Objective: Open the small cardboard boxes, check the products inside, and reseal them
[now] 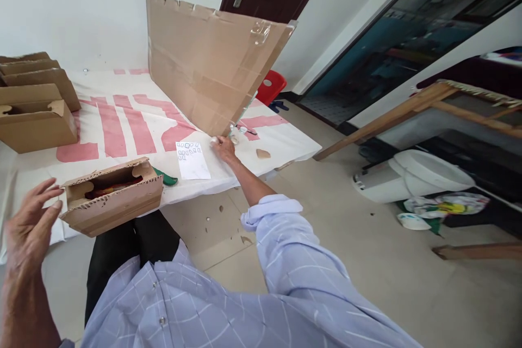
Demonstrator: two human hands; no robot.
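At the left, my left hand [35,223] is open, its fingers spread beside the end of a cardboard box [118,198]. The box has an open top with torn edges, sits at the table's front edge, and has something red and dark inside. My right hand [224,148] is closed at the bottom corner of a large upright cardboard sheet [199,65]. A small whitish bit shows at its fingertips, too small to name. Just left of that hand lies a white paper [193,161] with rows of small drawn marks. A green object [165,176] pokes out behind the box.
Several more cardboard boxes [36,125] stand at the table's left. A cardboard scrap [263,153] lies right of my hand on the white and red cloth [130,130]. Behind the sheet is a red chair [271,87]. A white bucket [416,176] lies tilted under a wooden frame [387,114].
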